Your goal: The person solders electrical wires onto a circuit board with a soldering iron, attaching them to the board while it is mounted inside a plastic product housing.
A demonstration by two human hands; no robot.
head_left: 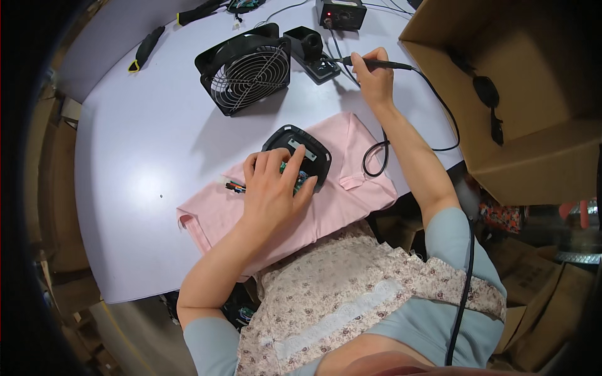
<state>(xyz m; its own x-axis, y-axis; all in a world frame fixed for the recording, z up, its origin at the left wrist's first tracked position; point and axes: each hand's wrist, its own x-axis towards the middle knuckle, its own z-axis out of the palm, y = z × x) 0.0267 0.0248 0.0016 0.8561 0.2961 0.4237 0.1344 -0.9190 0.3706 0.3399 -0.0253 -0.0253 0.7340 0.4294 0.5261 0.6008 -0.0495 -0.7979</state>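
My left hand [274,185] is bent over a black plastic housing [322,164], steadying it, with the thumb on its lower right and the fingers across its left part. Inside the housing a metal plate [302,150] shows, and part of a green circuit board [303,182]; the rest is hidden under the hand. Coloured wires [235,187] stick out to the left. A folded pink cloth [342,147] lies beneath. Closed like a pen grip, my right hand [377,78] holds a soldering iron [389,64], its tip end at the black soldering iron stand [321,70].
A black fan with a wire guard [251,78] stands left of the stand. Behind is a black control box [340,14] with a red light. The iron's cable [448,116] loops along the right. An open cardboard box [527,144] borders the table; black-handled tools [148,47] lie far left.
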